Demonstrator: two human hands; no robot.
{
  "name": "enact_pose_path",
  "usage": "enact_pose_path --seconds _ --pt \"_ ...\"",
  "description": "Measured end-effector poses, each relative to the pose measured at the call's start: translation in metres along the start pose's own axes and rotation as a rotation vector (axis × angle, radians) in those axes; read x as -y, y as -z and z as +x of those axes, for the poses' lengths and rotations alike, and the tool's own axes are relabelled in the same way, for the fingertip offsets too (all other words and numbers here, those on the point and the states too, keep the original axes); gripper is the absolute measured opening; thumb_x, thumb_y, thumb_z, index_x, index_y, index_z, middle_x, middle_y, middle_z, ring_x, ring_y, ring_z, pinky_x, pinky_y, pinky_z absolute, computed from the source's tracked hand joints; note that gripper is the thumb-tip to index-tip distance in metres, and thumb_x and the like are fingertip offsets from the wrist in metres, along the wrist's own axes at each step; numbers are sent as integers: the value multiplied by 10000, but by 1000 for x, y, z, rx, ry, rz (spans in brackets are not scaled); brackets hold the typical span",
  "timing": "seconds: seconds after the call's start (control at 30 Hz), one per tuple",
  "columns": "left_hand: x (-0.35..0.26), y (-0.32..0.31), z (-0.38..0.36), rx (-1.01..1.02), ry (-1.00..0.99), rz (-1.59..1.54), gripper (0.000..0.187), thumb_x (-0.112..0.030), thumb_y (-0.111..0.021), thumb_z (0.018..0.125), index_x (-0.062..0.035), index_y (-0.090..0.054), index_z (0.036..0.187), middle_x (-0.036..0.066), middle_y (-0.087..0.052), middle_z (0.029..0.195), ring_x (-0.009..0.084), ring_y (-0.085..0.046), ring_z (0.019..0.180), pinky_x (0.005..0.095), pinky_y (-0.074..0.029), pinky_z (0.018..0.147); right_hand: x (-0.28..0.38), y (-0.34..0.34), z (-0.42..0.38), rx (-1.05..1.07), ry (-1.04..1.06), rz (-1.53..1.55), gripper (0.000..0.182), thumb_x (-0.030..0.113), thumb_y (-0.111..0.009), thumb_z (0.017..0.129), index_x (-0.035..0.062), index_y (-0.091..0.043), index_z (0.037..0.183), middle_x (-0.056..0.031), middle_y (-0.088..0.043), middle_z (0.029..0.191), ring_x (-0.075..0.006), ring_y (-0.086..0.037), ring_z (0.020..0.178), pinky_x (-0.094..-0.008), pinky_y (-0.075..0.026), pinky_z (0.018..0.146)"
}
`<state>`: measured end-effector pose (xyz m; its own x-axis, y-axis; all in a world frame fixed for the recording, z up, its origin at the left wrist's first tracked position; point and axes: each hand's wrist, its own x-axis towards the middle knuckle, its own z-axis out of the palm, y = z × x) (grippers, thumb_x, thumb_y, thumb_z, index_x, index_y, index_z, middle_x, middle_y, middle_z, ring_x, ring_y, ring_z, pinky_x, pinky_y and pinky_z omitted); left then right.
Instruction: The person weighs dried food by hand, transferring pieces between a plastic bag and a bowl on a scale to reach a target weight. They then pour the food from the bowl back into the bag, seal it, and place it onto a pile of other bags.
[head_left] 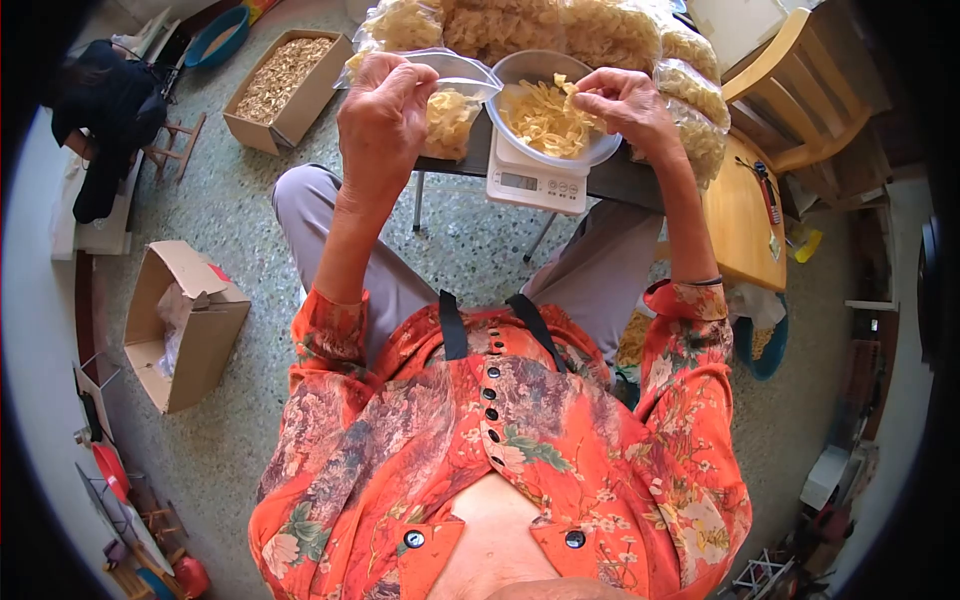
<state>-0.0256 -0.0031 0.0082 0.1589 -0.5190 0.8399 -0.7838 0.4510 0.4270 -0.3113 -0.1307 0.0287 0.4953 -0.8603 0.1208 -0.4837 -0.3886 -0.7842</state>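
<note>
From here, my left hand (385, 110) pinches the clear bag (450, 125) beneath it, mouth up, long axis roughly upright, while my right hand (630, 108) pinches a yellow flake (571, 88).

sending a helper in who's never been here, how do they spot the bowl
Find the person in the red flowered shirt and the dark table at their knees. At its near edge is a white digital scale, and the bowl sits on it. It is round, pale and rigid, with loose yellowish pieces inside, unlike the soft clear bags beside and behind it.
</note>
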Motion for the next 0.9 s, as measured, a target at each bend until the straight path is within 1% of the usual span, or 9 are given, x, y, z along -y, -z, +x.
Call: enact_pose_path --seconds 0.07,0.17,0.33,0.53,0.57,0.73,0.8,0.87,0.9 --pt "1 -1 0 10 21 -14 156 7 -788 810 -52 -747 949 88 -659 886 259 -671 791 349 -544 718 -3 4 0 -30 41 9 225 262 -791 926 62 -764 1027 28 -679 768 -31 -537 567 -203 -447 508" --pt "1 -2 0 12 6 -23 157 4 -793 808 -55 -747 946 83 -660 888 252 -670 790 343 -542 714 -2 8 -3 -117 51 211 278 279 -809 914 46 -762 1060 -7 -722 833 -47 -603 619 -219 -520 567" --pt "1 -3 -3 -12 21 -34 161 15 -792 803 -56 -738 937 79 -655 891 248 -668 795 344 -542 717 -1 10 -2 -198 39 335 274 274 -799 932 43 -757 1073 1 -736 880 -54 -631 672 -215 -547 636" --pt "4 -3 -3 -14 -34 -90 161 35 -774 808 -38 -700 931 104 -641 910 281 -663 822 370 -545 736 40 -6 3 -243 172 655 262 222 -772 953 23 -736 1120 -27 -744 939 -68 -677 756 -225 -598 703" --pt "3 -3 -4 -6 -14 -87 110 31 -761 838 -16 -723 930 95 -659 908 235 -656 840 343 -546 747 51 -15 6 -231 178 659 262 222 -772 953 23 -736 1120 -27 -744 939 -68 -677 756 -225 -598 703" --pt "-1 1 -4 0 -13 -114 121 32 -759 845 -16 -727 951 96 -662 923 238 -665 868 348 -550 781 101 -65 21 -122 385 391 230 168 -764 954 -12 -732 1094 -46 -739 881 -76 -686 759 -222 -591 669" --pt "-1 2 -4 -8 -8 -132 121 29 -758 853 -20 -731 960 94 -660 929 236 -668 877 351 -551 785 101 -78 33 -86 387 401 205 168 -774 936 0 -743 1050 -65 -746 852 -104 -698 742 -257 -583 662" --pt "1 2 -7 -14 -29 -122 124 22 -762 854 -23 -733 966 91 -657 931 231 -670 872 345 -553 771 105 -83 37 -105 504 -80 162 153 -782 898 28 -754 997 -105 -746 845 -158 -711 715 -309 -575 667" --pt "1 3 -8 -11 -56 -94 133 21 -766 851 -25 -734 971 88 -658 931 231 -673 859 342 -556 754 109 -84 38 -86 565 -134 136 158 -765 857 53 -756 944 -145 -727 837 -264 -726 748 -389 -573 722"
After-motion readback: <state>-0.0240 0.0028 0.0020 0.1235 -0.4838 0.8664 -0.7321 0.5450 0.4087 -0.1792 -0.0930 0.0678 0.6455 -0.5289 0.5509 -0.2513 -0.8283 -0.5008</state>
